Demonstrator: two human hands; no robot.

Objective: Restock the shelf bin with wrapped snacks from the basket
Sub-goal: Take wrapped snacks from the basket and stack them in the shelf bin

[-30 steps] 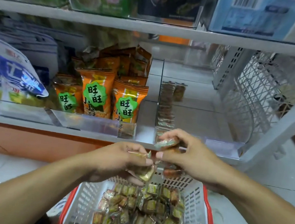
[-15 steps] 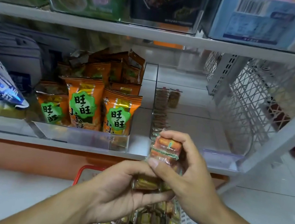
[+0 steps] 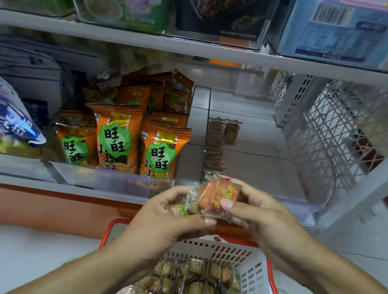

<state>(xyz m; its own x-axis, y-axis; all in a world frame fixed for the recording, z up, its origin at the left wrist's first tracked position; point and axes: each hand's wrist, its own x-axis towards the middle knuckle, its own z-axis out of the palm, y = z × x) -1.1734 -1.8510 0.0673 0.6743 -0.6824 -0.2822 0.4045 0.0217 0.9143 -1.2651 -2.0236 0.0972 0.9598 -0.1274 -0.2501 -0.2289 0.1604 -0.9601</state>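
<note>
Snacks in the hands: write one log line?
left hand: holds snacks | right hand: holds same snacks | basket: below | shelf bin: ahead

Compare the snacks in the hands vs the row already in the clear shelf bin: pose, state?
The wrapped snacks in hand are a short stack, gripped by both the left hand and the right hand, in front of the shelf; the snack row stands on edge along the left wall of the clear bin, touched by no hand. The held stack is few packs; the row is many, running front to back. Both look like small clear-wrapped squares.
</note>
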